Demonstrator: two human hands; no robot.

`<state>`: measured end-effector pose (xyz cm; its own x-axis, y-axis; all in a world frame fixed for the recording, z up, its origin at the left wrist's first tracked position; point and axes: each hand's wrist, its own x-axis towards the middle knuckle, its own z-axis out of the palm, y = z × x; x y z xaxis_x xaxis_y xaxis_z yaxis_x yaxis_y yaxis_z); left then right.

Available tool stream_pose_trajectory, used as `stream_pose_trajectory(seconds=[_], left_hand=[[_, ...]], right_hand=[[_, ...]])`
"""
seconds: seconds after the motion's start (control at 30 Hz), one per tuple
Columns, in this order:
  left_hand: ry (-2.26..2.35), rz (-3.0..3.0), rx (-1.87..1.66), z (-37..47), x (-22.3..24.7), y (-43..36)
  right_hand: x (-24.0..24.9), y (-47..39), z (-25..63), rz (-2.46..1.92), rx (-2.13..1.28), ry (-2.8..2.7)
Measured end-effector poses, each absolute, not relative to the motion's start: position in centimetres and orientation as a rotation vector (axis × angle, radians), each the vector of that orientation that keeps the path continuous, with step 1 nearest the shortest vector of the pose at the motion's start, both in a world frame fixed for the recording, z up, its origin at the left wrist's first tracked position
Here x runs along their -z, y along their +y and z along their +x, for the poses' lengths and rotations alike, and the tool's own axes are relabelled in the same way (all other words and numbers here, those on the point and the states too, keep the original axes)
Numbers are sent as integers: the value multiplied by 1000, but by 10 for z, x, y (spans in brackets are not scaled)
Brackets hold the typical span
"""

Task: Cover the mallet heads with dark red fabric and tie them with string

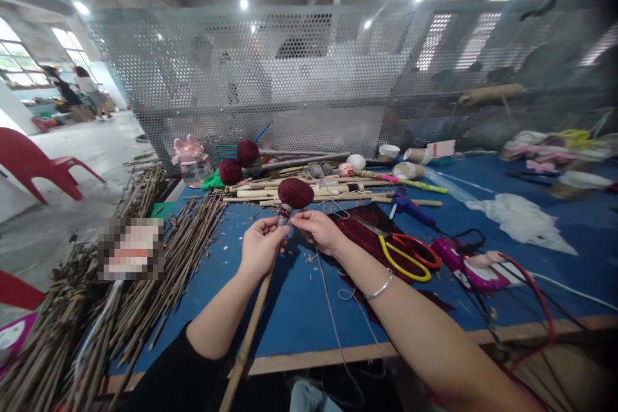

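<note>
A stick [259,309] topped by a dark red, cloth-covered ball [295,194] slants up from the lower edge of the view. Just under the ball, grey string [284,214] is wound around its neck. My left hand [263,246] is closed around the stick below this winding. On the other side of the neck, my right hand [316,229] pinches the string, whose loose length hangs over the table edge. Beside my right hand lie dark red cloth [357,232] and scissors [404,257] with yellow and orange handles.
Bundles of thin twigs [164,277] cover the table's left side. Two more red balls [230,172] lie at the back among sticks. A blue glue gun [410,207], a magenta device [470,267] with cords and a white plastic bag [526,222] are on the right. A perforated metal screen [290,87] stands behind.
</note>
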<state>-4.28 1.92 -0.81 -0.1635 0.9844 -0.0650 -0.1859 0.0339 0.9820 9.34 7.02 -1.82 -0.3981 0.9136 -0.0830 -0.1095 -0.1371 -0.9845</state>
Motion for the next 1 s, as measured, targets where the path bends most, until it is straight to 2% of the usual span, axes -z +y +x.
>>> stream_pose_trajectory(seconds=[0.17, 0.33, 0.53, 1.0], left_hand=[[1070, 871, -1288, -42, 10, 19], [1147, 921, -1071, -43, 21, 20], [1364, 1165, -1238, -39, 27, 18], [1253, 1088, -1307, -42, 18, 20]], right_hand=[[19, 70, 95, -804, -1798, -1326], [28, 73, 94, -897, -1824, -1321], [29, 70, 87, -962, -1771, -1328], [18, 72, 100, -885, -1769, -1245]])
